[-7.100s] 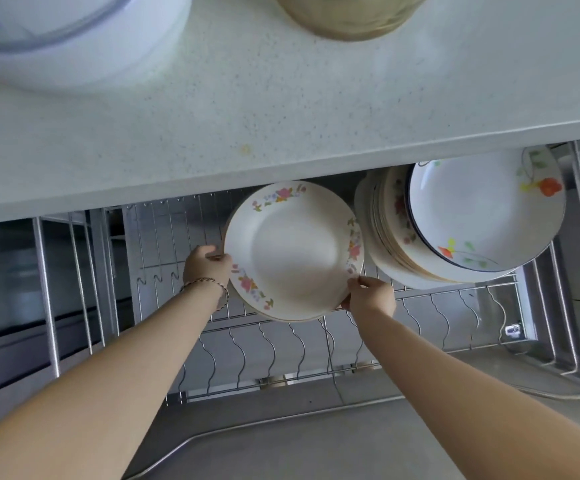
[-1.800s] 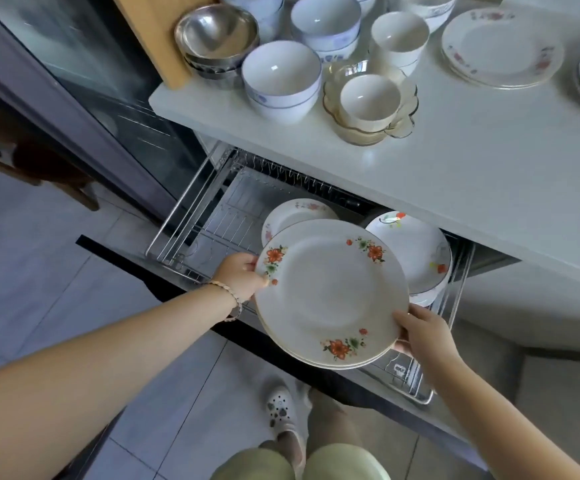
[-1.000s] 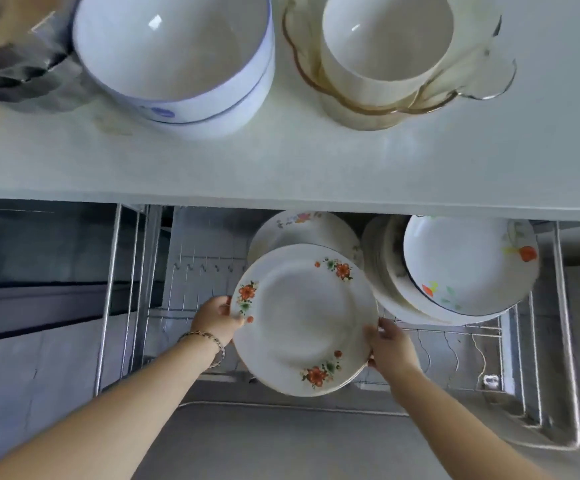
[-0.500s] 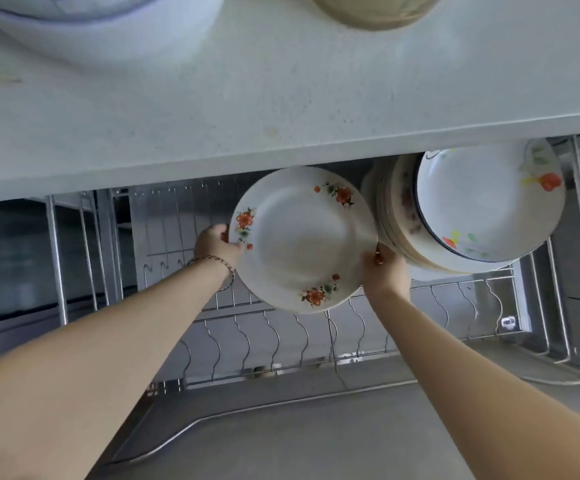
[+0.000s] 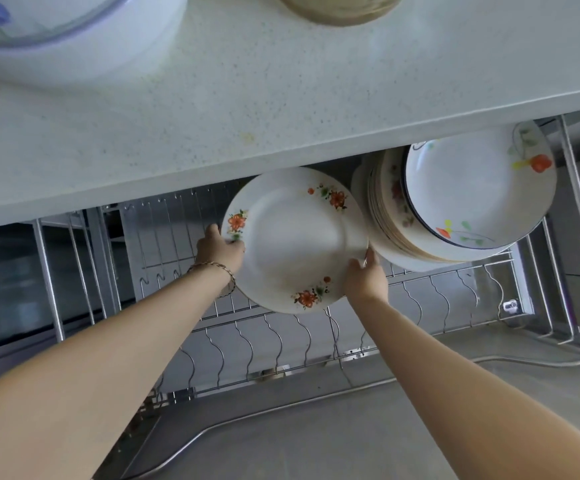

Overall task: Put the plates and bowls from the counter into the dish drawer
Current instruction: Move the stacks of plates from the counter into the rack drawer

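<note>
over the drawer rack (image 5: 281, 344), both hands grip a plate (image 5: 295, 239).

Soft daylight — edges warped (slightly blurred)

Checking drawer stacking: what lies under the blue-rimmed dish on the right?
A stack of floral plates, only their rims showing. The blue-rimmed dish covers their faces, so their count is unclear.

A dark glossy appliance front (image 5: 3, 278) fills the far left; a thin chain bracelet (image 5: 214, 265) shows mid-frame.
</note>
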The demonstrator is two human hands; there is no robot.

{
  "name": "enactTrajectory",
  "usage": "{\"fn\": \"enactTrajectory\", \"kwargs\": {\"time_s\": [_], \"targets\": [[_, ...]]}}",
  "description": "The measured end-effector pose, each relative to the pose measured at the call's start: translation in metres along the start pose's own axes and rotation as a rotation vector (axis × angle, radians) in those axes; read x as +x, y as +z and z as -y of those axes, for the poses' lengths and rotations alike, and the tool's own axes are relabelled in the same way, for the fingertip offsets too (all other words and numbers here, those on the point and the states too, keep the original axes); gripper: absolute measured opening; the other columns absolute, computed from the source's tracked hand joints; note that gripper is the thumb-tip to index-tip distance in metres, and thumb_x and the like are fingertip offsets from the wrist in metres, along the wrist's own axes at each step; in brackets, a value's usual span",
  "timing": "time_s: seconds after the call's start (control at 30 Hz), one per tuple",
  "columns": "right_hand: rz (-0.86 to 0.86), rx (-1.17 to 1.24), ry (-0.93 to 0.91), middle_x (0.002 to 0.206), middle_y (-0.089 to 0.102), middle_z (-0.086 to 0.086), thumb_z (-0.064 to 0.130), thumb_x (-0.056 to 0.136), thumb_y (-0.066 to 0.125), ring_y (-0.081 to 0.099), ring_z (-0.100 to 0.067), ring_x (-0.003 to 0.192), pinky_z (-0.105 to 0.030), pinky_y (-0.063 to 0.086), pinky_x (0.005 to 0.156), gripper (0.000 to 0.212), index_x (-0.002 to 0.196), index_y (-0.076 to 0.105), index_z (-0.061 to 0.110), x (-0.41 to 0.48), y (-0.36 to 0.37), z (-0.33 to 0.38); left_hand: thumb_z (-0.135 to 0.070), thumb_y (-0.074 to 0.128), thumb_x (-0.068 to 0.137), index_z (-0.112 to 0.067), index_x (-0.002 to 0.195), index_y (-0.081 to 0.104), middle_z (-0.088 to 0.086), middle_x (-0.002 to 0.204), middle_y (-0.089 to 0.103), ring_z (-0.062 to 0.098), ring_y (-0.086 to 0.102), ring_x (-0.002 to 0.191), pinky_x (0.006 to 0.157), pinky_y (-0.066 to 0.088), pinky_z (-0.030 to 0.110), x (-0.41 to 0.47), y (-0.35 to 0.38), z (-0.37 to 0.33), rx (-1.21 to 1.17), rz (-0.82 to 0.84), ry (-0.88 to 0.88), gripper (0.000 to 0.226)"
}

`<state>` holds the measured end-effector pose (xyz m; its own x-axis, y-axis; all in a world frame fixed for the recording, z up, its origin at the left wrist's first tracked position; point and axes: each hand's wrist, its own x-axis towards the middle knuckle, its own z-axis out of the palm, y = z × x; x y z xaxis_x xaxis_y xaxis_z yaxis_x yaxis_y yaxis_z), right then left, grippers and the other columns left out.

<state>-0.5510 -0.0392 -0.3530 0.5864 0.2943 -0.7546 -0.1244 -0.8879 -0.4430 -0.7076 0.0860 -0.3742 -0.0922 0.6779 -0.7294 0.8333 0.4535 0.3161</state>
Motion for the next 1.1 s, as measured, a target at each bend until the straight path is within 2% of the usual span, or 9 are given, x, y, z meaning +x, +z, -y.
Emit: {"fn": "enactTrajectory", "kwargs": {"time_s": [0.1, 0.33, 0.43, 0.5, 0.63, 0.73, 0.9, 0.97, 1.1], "targets": [[0.017, 0.032, 0.003, 0.131, 0.055, -0.013, 0.010, 0.098, 0.028, 0.054, -0.033, 0.113, -0.029, 0.037, 0.079, 0.055, 0.150, 0.019, 0.027, 0.003, 0.003, -0.004, -0.016, 0.048, 0.089, -0.005, 0.126, 0.043, 0.005, 0.086, 0.059, 0.024, 0.056, 0.087, 0.062, 0.040, 0.024, 0.002, 0.006, -0.005, -0.196, 0.034, -0.041, 0.039], [0.000, 0.100, -0.083, 0.110, 0.057, -0.004, 0.015, 0.097, 0.034, 0.053, -0.022, 0.103, -0.023, 0.034, 0.080, 0.043, 0.140, 0.039, 0.017, 0.013, -0.008, -0.011, -0.013, 0.057, 0.084, -0.004, 0.129, 0.032, 0.021, 0.128, 0.053, 0.036, 0.057, 0.112, 0.091, 0.048, 0.043, -0.016, 0.032, 0.000, -0.392, 0.000, -0.161, 0.052], [-0.089, 0.148, -0.006, 0.080, 0.058, -0.006, 0.020, 0.096, 0.042, 0.048, -0.024, 0.076, -0.026, 0.036, 0.064, 0.023, 0.094, 0.062, 0.011, 0.021, -0.014, -0.012, -0.016, 0.063, 0.082, -0.006, 0.130, 0.030, 0.023, 0.129, 0.051, 0.036, 0.056, 0.114, 0.096, 0.048, 0.046, -0.026, 0.041, 0.004, -0.487, 0.021, -0.238, 0.059], [-0.081, 0.122, 0.060, 0.063, 0.044, -0.002, 0.024, 0.096, 0.041, 0.039, -0.021, 0.061, -0.027, 0.030, 0.052, 0.033, 0.065, 0.048, 0.014, 0.022, -0.013, -0.013, -0.021, 0.066, 0.076, -0.007, 0.130, 0.033, 0.021, 0.129, 0.052, 0.034, 0.057, 0.110, 0.094, 0.049, 0.045, -0.030, 0.042, 0.003, -0.576, 0.031, -0.274, 0.065], [0.008, 0.161, 0.149, 0.096, 0.045, -0.013, 0.025, 0.098, 0.029, 0.044, -0.022, 0.089, -0.031, 0.035, 0.076, 0.023, 0.100, 0.042, 0.006, 0.026, 0.005, -0.021, -0.026, 0.063, 0.064, -0.013, 0.131, 0.040, 0.017, 0.127, 0.057, 0.022, 0.052, 0.080, 0.079, 0.044, 0.034, -0.036, 0.038, 0.000, -0.757, 0.026, -0.239, 0.073], [0.021, 0.220, 0.159, 0.105, 0.039, -0.007, 0.030, 0.095, 0.036, 0.042, -0.020, 0.094, -0.033, 0.036, 0.085, 0.019, 0.101, 0.035, 0.012, 0.030, 0.016, -0.031, -0.030, 0.061, 0.058, -0.023, 0.132, 0.039, 0.012, 0.129, 0.054, 0.029, 0.059, 0.103, 0.092, 0.050, 0.041, -0.035, 0.039, 0.002, -0.736, 0.003, -0.238, 0.078], [0.100, 0.258, 0.200, 0.140, 0.038, -0.010, 0.041, 0.090, 0.049, 0.044, -0.030, 0.125, -0.043, 0.035, 0.108, 0.062, 0.138, 0.028, 0.007, 0.029, 0.011, -0.033, -0.027, 0.062, 0.056, -0.025, 0.130, 0.042, 0.007, 0.114, 0.058, 0.023, 0.060, 0.097, 0.093, 0.050, 0.041, -0.040, 0.036, 0.000, -0.724, 0.009, -0.238, 0.077], [0.119, 0.237, 0.188, 0.141, 0.038, -0.011, 0.043, 0.089, 0.050, 0.044, -0.031, 0.126, -0.044, 0.035, 0.108, 0.068, 0.141, 0.025, 0.008, 0.029, 0.008, -0.032, -0.021, 0.065, 0.068, -0.021, 0.131, 0.041, 0.002, 0.096, 0.057, 0.019, 0.057, 0.084, 0.088, 0.049, 0.038, -0.042, 0.034, 0.000, -0.696, 0.032, -0.214, 0.067], [0.172, -0.042, 0.098, 0.121, 0.049, -0.011, 0.041, 0.089, 0.047, 0.052, -0.029, 0.108, -0.034, 0.041, 0.086, 0.062, 0.135, 0.036, 0.002, 0.021, -0.008, -0.033, -0.016, 0.056, 0.076, -0.029, 0.142, 0.027, 0.013, 0.134, 0.037, 0.033, 0.045, 0.120, 0.101, 0.041, 0.040, -0.051, 0.024, -0.004, -0.297, -0.008, -0.199, 0.074]]}}
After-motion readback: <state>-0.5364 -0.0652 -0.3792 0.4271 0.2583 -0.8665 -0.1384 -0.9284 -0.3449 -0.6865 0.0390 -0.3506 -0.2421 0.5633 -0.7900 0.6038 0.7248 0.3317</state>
